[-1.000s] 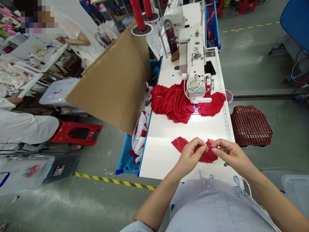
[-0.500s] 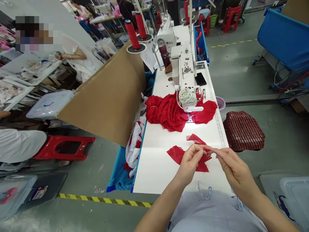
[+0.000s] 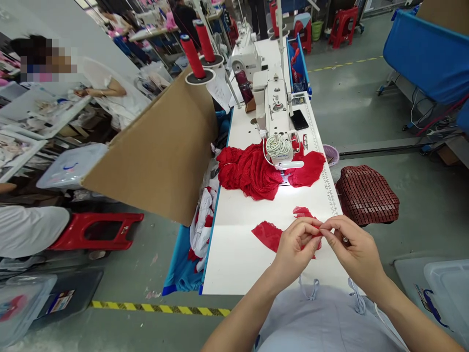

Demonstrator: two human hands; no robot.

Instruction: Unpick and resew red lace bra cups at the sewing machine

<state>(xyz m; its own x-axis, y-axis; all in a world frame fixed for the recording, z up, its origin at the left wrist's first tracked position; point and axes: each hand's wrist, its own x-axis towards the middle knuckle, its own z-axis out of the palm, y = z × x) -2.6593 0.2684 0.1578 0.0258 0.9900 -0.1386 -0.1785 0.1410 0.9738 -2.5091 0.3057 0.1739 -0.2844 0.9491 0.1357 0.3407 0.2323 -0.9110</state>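
Note:
A small piece of red lace (image 3: 268,234) lies at the near end of the white sewing table (image 3: 238,249). My left hand (image 3: 296,247) and my right hand (image 3: 351,249) meet above it, both pinching its right edge with fingertips almost touching. A second bit of red lace (image 3: 302,211) shows just beyond my fingers. Farther up the table a heap of red lace (image 3: 251,170) lies against the white sewing machine (image 3: 275,112), and another red piece (image 3: 310,167) sits under its head.
A big cardboard sheet (image 3: 161,151) leans at the table's left, with red thread cones (image 3: 198,51) above it. A blue bin of cloth (image 3: 200,230) hangs off the left edge. A red beaded seat (image 3: 366,194) stands to the right. Other people work at the far left.
My hands have drawn closer together over the lace piece, fingertips now nearly touching. The camera view has tilted up slightly, showing more of the room.

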